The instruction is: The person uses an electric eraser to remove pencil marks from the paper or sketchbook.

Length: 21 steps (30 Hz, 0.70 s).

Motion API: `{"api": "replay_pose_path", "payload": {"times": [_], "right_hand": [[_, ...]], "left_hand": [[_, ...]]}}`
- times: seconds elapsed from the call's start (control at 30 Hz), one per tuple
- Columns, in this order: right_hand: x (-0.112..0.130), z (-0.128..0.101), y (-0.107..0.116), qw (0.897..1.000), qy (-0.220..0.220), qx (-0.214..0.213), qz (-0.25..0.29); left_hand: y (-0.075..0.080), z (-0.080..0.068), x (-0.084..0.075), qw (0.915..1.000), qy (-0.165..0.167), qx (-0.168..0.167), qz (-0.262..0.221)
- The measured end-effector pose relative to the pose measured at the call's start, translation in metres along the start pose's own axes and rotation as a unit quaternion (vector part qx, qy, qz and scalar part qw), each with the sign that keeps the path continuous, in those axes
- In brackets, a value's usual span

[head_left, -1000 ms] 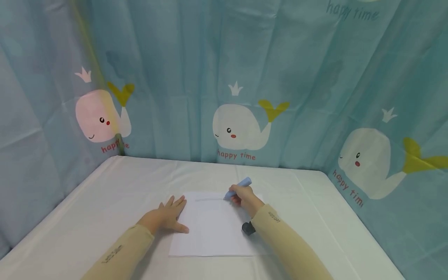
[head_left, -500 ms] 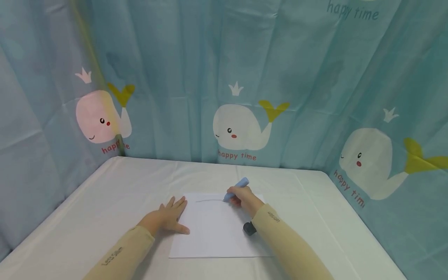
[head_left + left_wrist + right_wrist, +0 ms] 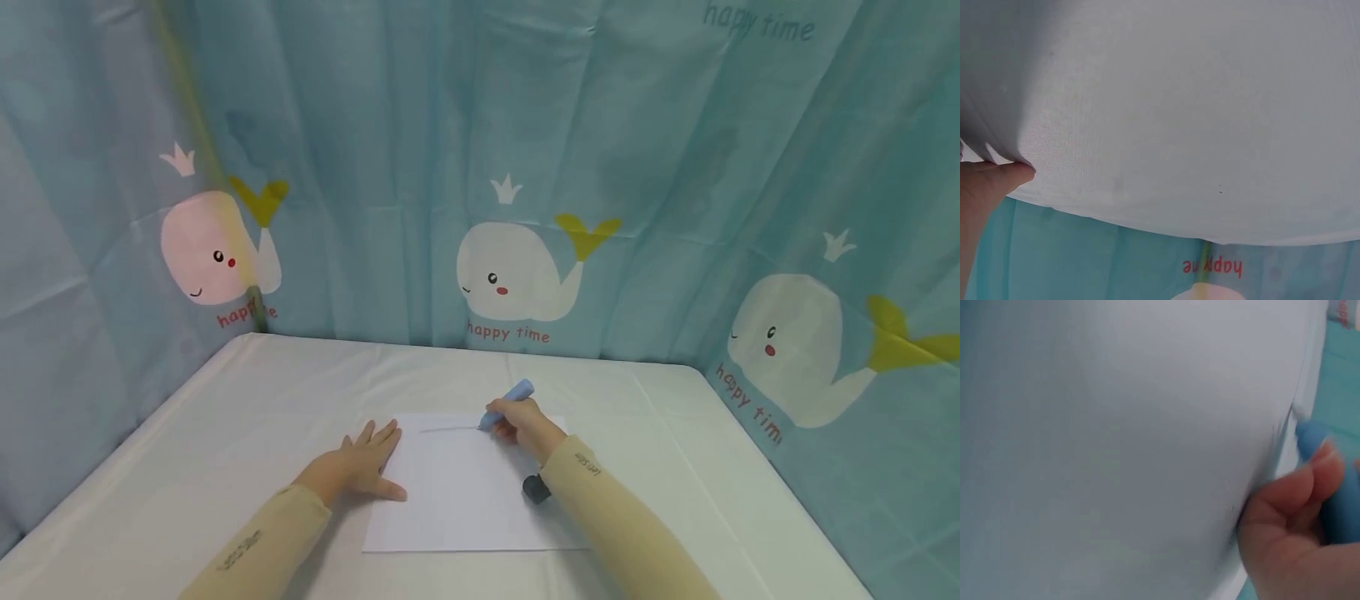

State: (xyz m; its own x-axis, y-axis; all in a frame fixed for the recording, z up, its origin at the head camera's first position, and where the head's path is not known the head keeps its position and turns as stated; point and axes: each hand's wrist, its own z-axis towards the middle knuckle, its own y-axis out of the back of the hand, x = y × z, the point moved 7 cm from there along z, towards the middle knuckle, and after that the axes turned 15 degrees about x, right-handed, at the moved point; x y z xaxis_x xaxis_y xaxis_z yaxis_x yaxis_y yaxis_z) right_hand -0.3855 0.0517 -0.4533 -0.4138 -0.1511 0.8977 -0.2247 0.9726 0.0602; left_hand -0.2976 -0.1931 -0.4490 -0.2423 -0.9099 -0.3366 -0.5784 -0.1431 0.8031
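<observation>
Left hand [image 3: 362, 467]: palm down, fingers straight and spread wide, fingertips at the left edge of the paper [image 3: 450, 504], thumb angled out over the sheet. Grip wide, holding nothing. Forearm comes in from the lower left. In the left wrist view only part of the hand shows, at the left edge.

Right hand [image 3: 525, 425]: forearm slants in from the lower right; thumb and fingers pinch the pen [image 3: 521, 390] low on its barrel. Grip narrow, closed around the pen. In the right wrist view thumb and finger meet near the pen's lower end, slightly blurred.

Materials: paper white, smooth, flat, straight-edged. Table [image 3: 315, 375] covered in white cloth with faint creases, corners rounded. Sleeves [image 3: 258, 542] tan, close-fitting, dark lettering on both. Curtain [image 3: 367, 125] blue-green, hanging in soft folds, printed with whales [image 3: 510, 275] and lettering. Small dark object [image 3: 536, 489] beside the right sleeve; identity unclear.

Pen: light blue, thick, rounded; tilted, blunt end up and to the right, tip on the upper part of the paper. A thin, nearly straight line [image 3: 446, 430] runs left from the tip.
</observation>
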Motion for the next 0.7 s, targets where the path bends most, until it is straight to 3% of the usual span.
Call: {"api": "replay_pose_path", "payload": {"times": [0.37,0.7], "right_hand": [[-0.0023,0.0014,0.0026,1.0,0.013,0.012,0.018],[-0.0014,0.0014,0.0002,0.999,0.025,-0.012,0.017]], "left_hand": [[0.0016,-0.001,-0.0016,1.0,0.002,-0.004,0.007],[0.0003,-0.0026,-0.0028,1.0,0.003,-0.001,0.008]]}}
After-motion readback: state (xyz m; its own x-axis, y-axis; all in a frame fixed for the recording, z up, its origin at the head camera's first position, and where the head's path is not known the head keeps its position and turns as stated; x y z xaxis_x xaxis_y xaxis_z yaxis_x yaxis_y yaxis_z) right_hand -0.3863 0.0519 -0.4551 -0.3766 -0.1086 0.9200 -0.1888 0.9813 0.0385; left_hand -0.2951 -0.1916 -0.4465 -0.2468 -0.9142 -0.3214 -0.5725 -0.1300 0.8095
